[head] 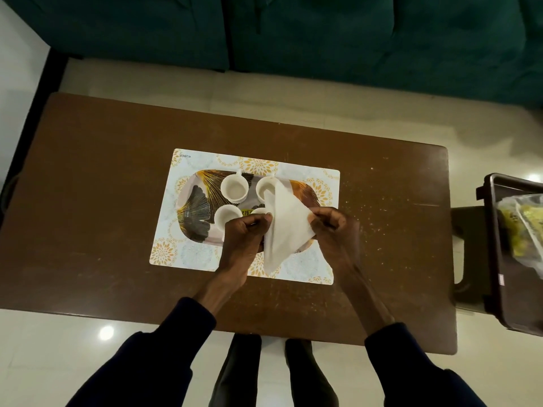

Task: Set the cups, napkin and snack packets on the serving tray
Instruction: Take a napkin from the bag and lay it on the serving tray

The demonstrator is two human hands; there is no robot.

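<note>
A patterned serving tray [194, 205] with dark and gold leaves lies on a floral placemat [305, 268]. Several white cups stand on it, one at the back left [234, 188], one at the front left [225, 216], one at the back right [266, 186] partly behind the napkin, and a fourth mostly hidden. Both my hands hold a white napkin [283, 227] folded into a triangle above the tray's right half. My left hand [246, 239] pinches its left edge and my right hand [332, 227] pinches its right corner. Snack packets [526, 227] lie in a dark bin at the right.
The brown table [97, 171] carries the placemat and has crumbs on its right side. A dark bin [496, 259] stands on a stool beyond the table's right edge. A green sofa [293, 33] runs along the back. My legs show below the table's front edge.
</note>
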